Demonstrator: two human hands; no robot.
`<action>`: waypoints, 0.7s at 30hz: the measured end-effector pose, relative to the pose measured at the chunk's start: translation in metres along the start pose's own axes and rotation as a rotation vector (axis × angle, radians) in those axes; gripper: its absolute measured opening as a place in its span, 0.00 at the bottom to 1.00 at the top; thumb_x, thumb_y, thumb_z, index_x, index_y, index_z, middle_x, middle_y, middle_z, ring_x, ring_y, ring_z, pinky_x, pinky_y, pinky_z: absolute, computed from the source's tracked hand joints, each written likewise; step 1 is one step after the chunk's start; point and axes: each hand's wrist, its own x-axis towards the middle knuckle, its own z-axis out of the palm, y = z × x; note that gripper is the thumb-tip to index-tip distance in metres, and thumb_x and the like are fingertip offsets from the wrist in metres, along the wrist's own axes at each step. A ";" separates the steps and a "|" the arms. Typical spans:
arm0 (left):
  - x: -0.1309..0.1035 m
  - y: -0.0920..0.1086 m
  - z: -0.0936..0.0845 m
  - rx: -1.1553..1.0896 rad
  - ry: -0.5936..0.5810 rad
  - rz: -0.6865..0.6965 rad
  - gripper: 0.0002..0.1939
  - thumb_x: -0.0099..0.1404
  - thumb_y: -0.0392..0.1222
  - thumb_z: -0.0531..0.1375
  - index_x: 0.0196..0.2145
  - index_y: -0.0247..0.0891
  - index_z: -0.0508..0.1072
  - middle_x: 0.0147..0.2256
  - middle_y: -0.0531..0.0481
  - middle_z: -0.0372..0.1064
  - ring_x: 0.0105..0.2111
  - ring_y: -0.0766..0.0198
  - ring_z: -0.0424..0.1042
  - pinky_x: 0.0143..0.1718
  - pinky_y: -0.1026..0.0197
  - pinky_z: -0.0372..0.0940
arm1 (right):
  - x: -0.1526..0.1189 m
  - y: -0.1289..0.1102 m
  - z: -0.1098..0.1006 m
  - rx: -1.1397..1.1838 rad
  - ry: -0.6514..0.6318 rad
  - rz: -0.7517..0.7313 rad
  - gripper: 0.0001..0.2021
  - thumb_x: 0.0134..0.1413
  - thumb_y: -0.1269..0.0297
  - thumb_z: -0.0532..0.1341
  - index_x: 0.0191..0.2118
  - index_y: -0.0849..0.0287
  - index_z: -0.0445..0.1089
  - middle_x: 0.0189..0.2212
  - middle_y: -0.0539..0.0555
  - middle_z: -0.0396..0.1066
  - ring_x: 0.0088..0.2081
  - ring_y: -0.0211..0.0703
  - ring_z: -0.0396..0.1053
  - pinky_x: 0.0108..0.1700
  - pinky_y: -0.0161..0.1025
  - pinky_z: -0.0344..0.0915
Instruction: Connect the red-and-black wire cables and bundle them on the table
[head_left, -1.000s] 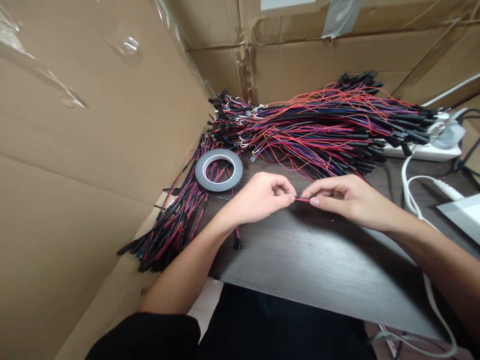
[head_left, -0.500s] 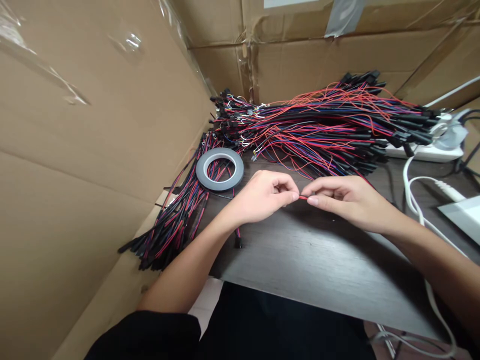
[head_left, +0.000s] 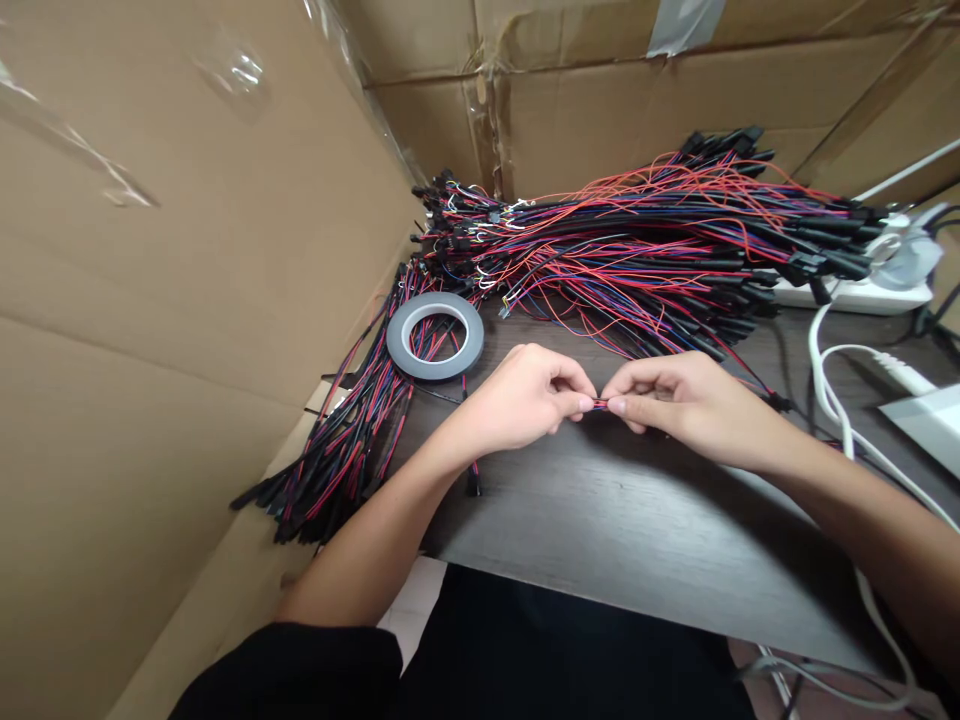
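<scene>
Between my two hands runs a short stretch of thin red and dark wires (head_left: 600, 404), pinched from both sides over the dark table. My left hand (head_left: 529, 398) grips it between thumb and index finger. From the right, my right hand (head_left: 679, 405) pinches the same wires, its fingertips almost touching those of the left. A roll of grey tape (head_left: 399, 345) lies on a smaller wire bundle (head_left: 360, 440) to the left. Behind my hands is a large pile of red, blue and black wires (head_left: 622, 240) with black connectors.
Cardboard walls rise at the left (head_left: 187, 250) and back (head_left: 585, 120). A white power strip (head_left: 862, 296) with a plug is at the right, near white cables (head_left: 821, 370) and a white box (head_left: 930, 425). The table (head_left: 637, 530) ends near my body.
My fingertips have come closer together, leaving less wire visible between them. A dark connector on a wire now shows beyond my right hand. The view has shifted slightly.
</scene>
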 end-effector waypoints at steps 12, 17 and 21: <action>0.001 -0.004 -0.002 0.051 -0.026 0.037 0.04 0.56 0.33 0.62 0.27 0.30 0.77 0.22 0.51 0.71 0.24 0.70 0.65 0.26 0.67 0.59 | -0.001 0.003 -0.003 0.110 -0.117 0.027 0.11 0.55 0.58 0.60 0.30 0.62 0.71 0.17 0.48 0.66 0.19 0.32 0.55 0.21 0.33 0.49; 0.001 -0.005 -0.001 -0.053 -0.020 0.032 0.02 0.54 0.31 0.62 0.26 0.30 0.76 0.24 0.52 0.71 0.24 0.71 0.65 0.27 0.68 0.60 | -0.001 0.006 -0.003 0.239 -0.159 0.099 0.12 0.55 0.56 0.63 0.31 0.62 0.71 0.16 0.47 0.64 0.17 0.30 0.51 0.19 0.33 0.45; 0.001 -0.004 -0.003 -0.111 -0.010 0.018 0.01 0.54 0.31 0.63 0.26 0.30 0.75 0.24 0.52 0.70 0.24 0.72 0.65 0.26 0.68 0.60 | -0.001 0.009 -0.006 0.336 -0.149 0.137 0.14 0.53 0.54 0.64 0.32 0.62 0.72 0.16 0.47 0.64 0.17 0.29 0.50 0.18 0.33 0.41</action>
